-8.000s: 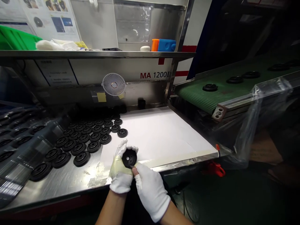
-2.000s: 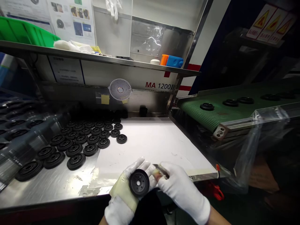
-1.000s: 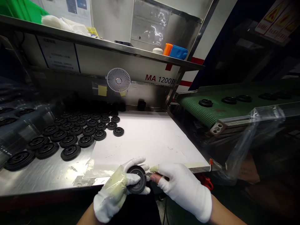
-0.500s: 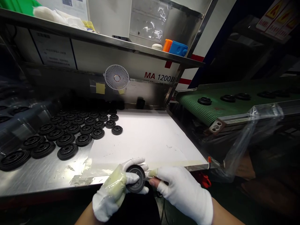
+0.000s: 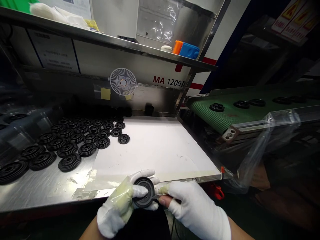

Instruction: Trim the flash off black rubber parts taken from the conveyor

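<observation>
My left hand [image 5: 120, 206], in a white glove with yellowed tape on the thumb side, is closed round a round black ribbed part [image 5: 143, 196] held just past the bench's front edge. My right hand [image 5: 197, 211], also white-gloved, pinches a thin blade-like tool [image 5: 161, 192] whose tip meets the right rim of that part. Several identical black parts [image 5: 75, 141] lie in rows on the steel bench to the left.
A white sheet [image 5: 155, 150] covers the bench middle. A green conveyor belt [image 5: 225, 116] at right carries several more black parts, with clear plastic film [image 5: 270, 140] hanging off its end. A small white fan [image 5: 123, 81] stands at the back under a steel shelf [image 5: 105, 38].
Both hands stay together at the bench edge; the tool tip has come against the part's rim since two seconds ago. The view has dipped and shifted slightly.
</observation>
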Demonstrator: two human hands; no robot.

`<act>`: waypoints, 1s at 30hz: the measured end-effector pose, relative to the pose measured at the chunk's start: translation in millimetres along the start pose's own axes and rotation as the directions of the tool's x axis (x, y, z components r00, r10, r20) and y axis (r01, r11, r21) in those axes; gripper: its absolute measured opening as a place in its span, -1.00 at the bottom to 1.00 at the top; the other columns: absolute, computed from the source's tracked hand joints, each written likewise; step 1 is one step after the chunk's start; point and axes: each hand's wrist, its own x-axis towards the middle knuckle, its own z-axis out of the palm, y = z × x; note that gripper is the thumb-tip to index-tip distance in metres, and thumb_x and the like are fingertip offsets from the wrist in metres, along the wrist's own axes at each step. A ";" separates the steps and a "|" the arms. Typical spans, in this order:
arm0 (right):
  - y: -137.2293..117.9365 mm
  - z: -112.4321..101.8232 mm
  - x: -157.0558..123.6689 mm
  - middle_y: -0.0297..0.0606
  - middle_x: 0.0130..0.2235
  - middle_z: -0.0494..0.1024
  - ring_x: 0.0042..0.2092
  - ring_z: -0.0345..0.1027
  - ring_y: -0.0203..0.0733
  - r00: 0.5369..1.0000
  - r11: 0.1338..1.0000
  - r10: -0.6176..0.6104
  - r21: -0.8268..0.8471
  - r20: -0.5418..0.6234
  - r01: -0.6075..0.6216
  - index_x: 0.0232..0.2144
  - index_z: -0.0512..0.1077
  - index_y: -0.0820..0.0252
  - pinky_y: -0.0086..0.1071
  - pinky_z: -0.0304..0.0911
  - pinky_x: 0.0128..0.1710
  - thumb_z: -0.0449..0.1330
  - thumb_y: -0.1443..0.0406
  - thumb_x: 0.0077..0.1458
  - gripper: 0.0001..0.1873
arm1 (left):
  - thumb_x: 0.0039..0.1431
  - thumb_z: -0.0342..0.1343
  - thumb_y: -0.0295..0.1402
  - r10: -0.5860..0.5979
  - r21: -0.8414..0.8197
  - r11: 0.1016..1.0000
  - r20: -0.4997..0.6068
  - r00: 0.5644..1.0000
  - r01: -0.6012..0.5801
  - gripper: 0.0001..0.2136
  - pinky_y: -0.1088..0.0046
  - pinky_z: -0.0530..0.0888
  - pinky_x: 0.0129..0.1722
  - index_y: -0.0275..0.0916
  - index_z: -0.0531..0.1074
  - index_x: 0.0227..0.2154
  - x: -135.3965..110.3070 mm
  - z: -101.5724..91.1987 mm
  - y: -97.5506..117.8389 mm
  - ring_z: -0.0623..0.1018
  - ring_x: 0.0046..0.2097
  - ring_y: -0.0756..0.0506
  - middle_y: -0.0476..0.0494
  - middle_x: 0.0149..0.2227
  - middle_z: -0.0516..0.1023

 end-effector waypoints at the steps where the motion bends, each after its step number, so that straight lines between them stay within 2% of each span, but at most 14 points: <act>1: 0.2 0.0 0.4 -0.40 -0.58 0.38 -0.53 0.16 -0.32 0.999 1.000 0.030 0.003 -0.009 -0.030 -0.58 0.36 0.13 -0.44 -0.03 -0.55 0.04 0.10 0.12 -0.67 | -0.06 0.02 -0.57 -0.003 0.000 1.000 -0.002 1.000 0.003 -0.55 0.15 0.46 -0.21 -0.28 0.34 -0.03 -0.3 0.1 0.3 0.49 -0.12 -0.30 -0.31 -0.04 0.44; 4: 2.2 -1.7 3.8 -0.41 -0.59 0.37 -0.54 0.15 -0.34 0.992 0.993 0.119 -0.005 -0.045 -0.120 -0.60 0.32 0.14 -0.45 -0.04 -0.55 0.03 0.08 0.12 -0.63 | -0.05 0.02 -0.58 0.019 0.009 1.000 0.005 1.000 -0.019 -0.55 0.14 0.46 -0.21 -0.27 0.33 -0.03 -1.9 -0.6 1.0 0.47 -0.07 -0.31 -0.31 -0.04 0.44; 8: 5.0 -12.1 10.3 -0.41 -0.57 0.40 -0.52 0.19 -0.34 0.992 0.991 0.114 -0.063 -0.055 -0.117 -0.56 0.36 0.12 -0.46 -0.04 -0.54 0.03 0.10 0.13 -0.67 | -0.04 0.04 -0.55 0.035 0.076 0.996 0.056 0.998 -0.039 -0.53 0.06 0.43 -0.17 -0.29 0.29 0.02 -4.7 -1.7 1.3 0.47 -0.08 -0.32 -0.34 -0.08 0.47; 11: 4.7 -23.2 16.0 -0.41 -0.58 0.40 -0.52 0.18 -0.34 0.999 0.984 0.039 -0.175 -0.023 -0.042 -0.56 0.39 0.12 -0.45 -0.07 -0.54 0.05 0.11 0.12 -0.68 | -0.06 0.07 -0.52 0.020 0.154 0.988 0.074 0.997 -0.031 -0.49 0.03 0.41 -0.17 -0.27 0.28 0.05 -6.9 -1.5 1.6 0.48 -0.09 -0.35 -0.34 -0.12 0.48; 15: 0.8 -32.8 25.9 -0.40 -0.56 0.42 -0.50 0.19 -0.32 0.991 0.942 -0.116 -0.311 0.062 0.130 -0.55 0.42 0.11 -0.44 -0.07 -0.52 0.09 0.12 0.10 -0.71 | -0.11 0.11 -0.49 0.009 0.159 0.987 0.114 0.993 -0.027 -0.48 0.06 0.42 -0.18 -0.21 0.34 0.02 -10.3 2.1 4.5 0.43 -0.05 -0.37 -0.32 -0.08 0.47; 18: -3.7 -36.8 31.7 -0.39 -0.58 0.41 -0.52 0.17 -0.31 0.981 0.912 -0.165 -0.364 0.097 0.190 -0.57 0.44 0.11 -0.42 -0.09 -0.52 0.11 0.14 0.08 -0.72 | -0.14 0.13 -0.48 -0.017 0.179 0.984 0.141 0.990 -0.008 -0.46 0.07 0.42 -0.18 -0.22 0.34 0.03 -12.2 4.0 6.9 0.43 -0.05 -0.37 -0.30 -0.12 0.50; 22: -7.3 -43.1 28.0 -0.45 -0.69 0.28 -0.61 0.04 -0.38 0.971 0.942 -0.115 -0.287 0.209 0.174 -0.62 0.46 0.10 -0.46 -0.16 -0.61 0.19 0.14 -0.01 -0.75 | -0.10 0.09 -0.48 -0.029 0.210 0.978 0.089 0.996 0.010 -0.45 0.06 0.43 -0.20 -0.25 0.29 0.06 -11.4 1.0 3.7 0.47 -0.10 -0.35 -0.33 -0.17 0.51; 26: -6.4 -49.7 17.8 -0.50 -0.70 0.23 -0.65 0.02 -0.42 0.926 0.994 0.022 -0.110 0.378 0.021 -0.60 0.46 0.11 -0.50 -0.19 -0.67 0.22 0.11 -0.06 -0.76 | -0.06 0.03 -0.47 -0.035 0.216 0.976 0.128 0.991 0.006 -0.46 0.01 0.42 -0.20 -0.28 0.23 0.08 -9.4 -2.6 1.3 0.55 -0.27 -0.28 -0.35 -0.16 0.51; 28: -2.0 -53.4 16.5 -0.48 -0.66 0.28 -0.61 0.09 -0.41 0.927 0.996 0.049 -0.082 0.372 -0.020 -0.55 0.47 0.13 -0.51 -0.12 -0.64 0.18 0.09 -0.02 -0.74 | -0.02 0.01 -0.42 0.029 0.311 0.949 0.103 0.994 -0.060 -0.48 0.03 0.42 -0.16 -0.21 0.23 0.08 -7.5 -6.8 7.4 0.55 -0.24 -0.26 -0.31 -0.06 0.46; 29: 2.5 -56.2 17.9 -0.46 -0.62 0.33 -0.58 0.13 -0.40 0.942 0.996 0.050 -0.087 0.331 -0.022 -0.50 0.47 0.14 -0.51 -0.08 -0.60 0.15 0.09 0.01 -0.73 | 0.00 0.00 -0.40 0.141 0.437 0.887 0.046 0.989 -0.147 -0.52 0.06 0.41 -0.12 -0.16 0.27 0.06 -5.5 -10.8 12.7 0.54 -0.20 -0.25 -0.25 -0.02 0.44; 30: 8.9 -60.6 21.2 -0.44 -0.57 0.38 -0.53 0.18 -0.38 0.963 0.993 0.049 -0.113 0.264 -0.019 -0.46 0.46 0.13 -0.50 -0.04 -0.57 0.13 0.09 0.03 -0.74 | 0.01 0.00 -0.37 0.301 0.586 0.775 -0.010 0.954 -0.238 -0.55 0.09 0.39 -0.06 -0.11 0.31 0.03 -2.6 -16.3 19.3 0.51 -0.13 -0.24 -0.19 0.00 0.43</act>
